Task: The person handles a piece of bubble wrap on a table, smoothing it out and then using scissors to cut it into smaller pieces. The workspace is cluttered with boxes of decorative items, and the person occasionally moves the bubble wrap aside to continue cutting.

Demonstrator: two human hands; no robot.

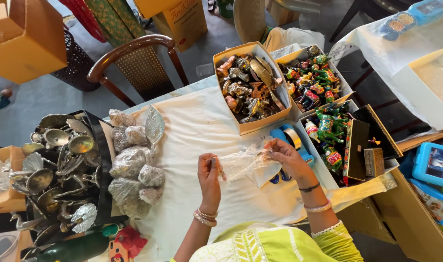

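Stretched a crinkled clear plastic wrap (243,162) at frame centre, pinched between left hand (210,180) and right hand (287,157) over white cloth (192,126).

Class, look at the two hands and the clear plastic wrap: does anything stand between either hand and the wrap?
Nothing visible does. The left hand and the right hand each already pinch an end of the wrap, stretched between them above the white cloth. The tape dispenser lies behind the right hand, not between.

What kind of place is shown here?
Probably a handicraft packing or sorting table: boxes of painted figurines and metal figurines, wrapped bundles, and both hands holding clear plastic wrap.
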